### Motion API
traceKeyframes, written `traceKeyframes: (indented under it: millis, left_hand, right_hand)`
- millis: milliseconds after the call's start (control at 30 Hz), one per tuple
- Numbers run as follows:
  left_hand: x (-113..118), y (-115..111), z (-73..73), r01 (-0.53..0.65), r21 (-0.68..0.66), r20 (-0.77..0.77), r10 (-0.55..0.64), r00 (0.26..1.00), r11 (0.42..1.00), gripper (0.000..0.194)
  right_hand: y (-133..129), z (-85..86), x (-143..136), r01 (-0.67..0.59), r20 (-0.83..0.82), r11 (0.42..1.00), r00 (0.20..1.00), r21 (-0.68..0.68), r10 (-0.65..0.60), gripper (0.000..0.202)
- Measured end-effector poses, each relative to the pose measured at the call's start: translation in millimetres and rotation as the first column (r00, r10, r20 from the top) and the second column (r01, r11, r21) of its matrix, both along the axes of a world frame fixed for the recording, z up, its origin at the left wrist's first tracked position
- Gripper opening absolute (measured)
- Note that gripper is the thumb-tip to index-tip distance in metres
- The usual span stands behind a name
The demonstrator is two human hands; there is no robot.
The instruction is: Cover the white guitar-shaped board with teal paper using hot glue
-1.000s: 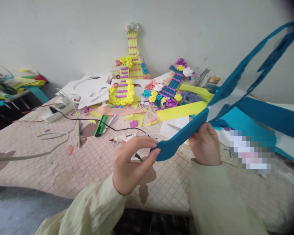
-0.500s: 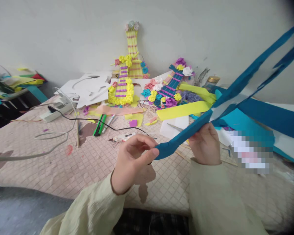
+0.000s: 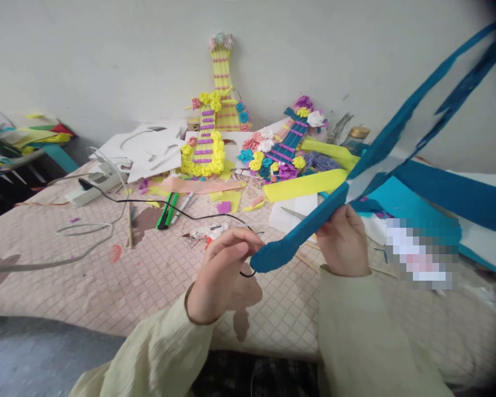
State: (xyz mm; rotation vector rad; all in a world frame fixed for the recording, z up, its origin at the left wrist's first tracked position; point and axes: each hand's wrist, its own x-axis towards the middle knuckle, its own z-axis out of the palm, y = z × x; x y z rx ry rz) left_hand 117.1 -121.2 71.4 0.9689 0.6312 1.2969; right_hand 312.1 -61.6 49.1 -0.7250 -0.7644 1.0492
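A long cardboard piece edged in blue paper (image 3: 310, 223) slants from the middle of the view up to the top right. My right hand (image 3: 342, 240) is closed on its lower edge. The narrow end is rounded and covered in blue. Just left of that end is my left hand (image 3: 223, 273), its fingers bent behind the tip. Whether these fingers touch the piece or hold anything is hidden. A hot glue gun (image 3: 198, 235) lies on the table behind my left hand, partly covered by it.
Flower-trimmed yellow (image 3: 205, 140) and blue (image 3: 289, 144) paper pieces stand by the wall. A green cutter (image 3: 167, 211), scissors (image 3: 294, 213), a power strip (image 3: 97, 184) and a black cable (image 3: 149, 202) lie on the table. Blue paper (image 3: 454, 190) spreads at the right.
The blue-edged piece has shifted slightly left, together with my right hand. My left thumb has come off the front of its tip, and the rounded end now shows whole.
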Motion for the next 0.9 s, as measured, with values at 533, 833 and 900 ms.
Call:
traceKeyframes:
  millis: [533, 833, 900]
  left_hand:
    - [3.3, 3.1, 1.5, -0.084, -0.092, -0.171, 0.067, 0.983, 0.992, 0.019]
    - [7.4, 0.7, -1.0, 0.022, -0.168, -0.069, -0.034, 0.997, 0.986, 0.014]
    - [8.1, -2.6, -2.8, -0.028, -0.057, -0.105, 0.022, 0.994, 0.998, 0.014]
  right_hand:
    - [-0.6, -2.1, -0.8, -0.036, 0.041, 0.997, 0.999, 0.065, 0.033, 0.025]
    - [-0.8, -0.8, -2.7, -0.015, 0.024, 0.999, 1.0, 0.034, 0.014, 0.027]
    - [-0.9, -1.0, -2.9, -0.031, 0.031, 0.999, 0.999, 0.028, 0.03, 0.026]
